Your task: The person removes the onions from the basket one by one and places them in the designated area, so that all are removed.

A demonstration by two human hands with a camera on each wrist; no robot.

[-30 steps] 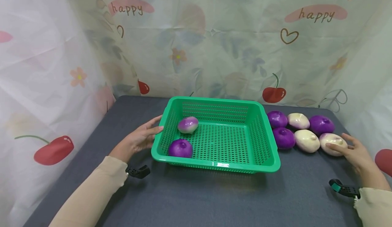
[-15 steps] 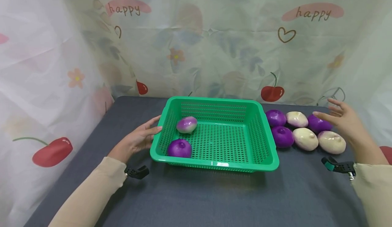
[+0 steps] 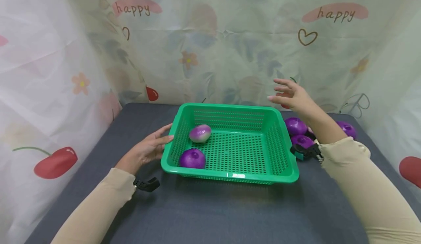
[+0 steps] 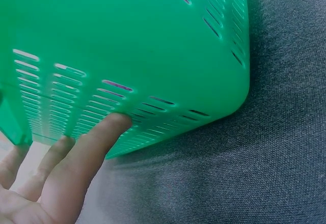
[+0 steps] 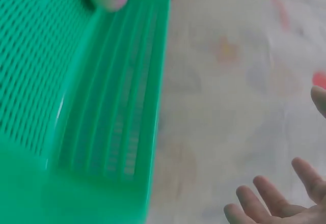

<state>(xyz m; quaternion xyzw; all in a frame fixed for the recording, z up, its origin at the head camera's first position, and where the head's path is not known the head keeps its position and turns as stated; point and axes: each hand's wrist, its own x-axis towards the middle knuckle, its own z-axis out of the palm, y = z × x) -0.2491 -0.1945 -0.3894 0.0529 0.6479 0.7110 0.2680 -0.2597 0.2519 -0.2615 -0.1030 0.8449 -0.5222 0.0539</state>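
A green plastic basket point(image 3: 230, 179) with slotted walls stands on the dark cloth. Inside, towards its left end, lie a purple onion point(image 3: 192, 158) and a purple-and-white onion point(image 3: 200, 133). My left hand point(image 3: 146, 150) rests against the basket's left side; the left wrist view shows its fingers extended, touching the outer wall point(image 4: 132, 40). Raised in the air above the basket's back right corner, my right hand point(image 3: 292, 94) holds nothing, its fingers spread apart. The right wrist view also shows that hand point(image 5: 285, 203), beside the basket's rim.
Right of the basket are more purple onions, among them a back one point(image 3: 295, 126), a front one point(image 3: 302, 141) and a far-right one point(image 3: 346, 129). My right forearm hides others there. A patterned curtain point(image 3: 227, 53) hangs behind the table point(image 3: 197, 214).
My right hand has left the pale onion at the far right, risen, and swung left towards the basket without carrying anything. My left hand and the basket have stayed in place.
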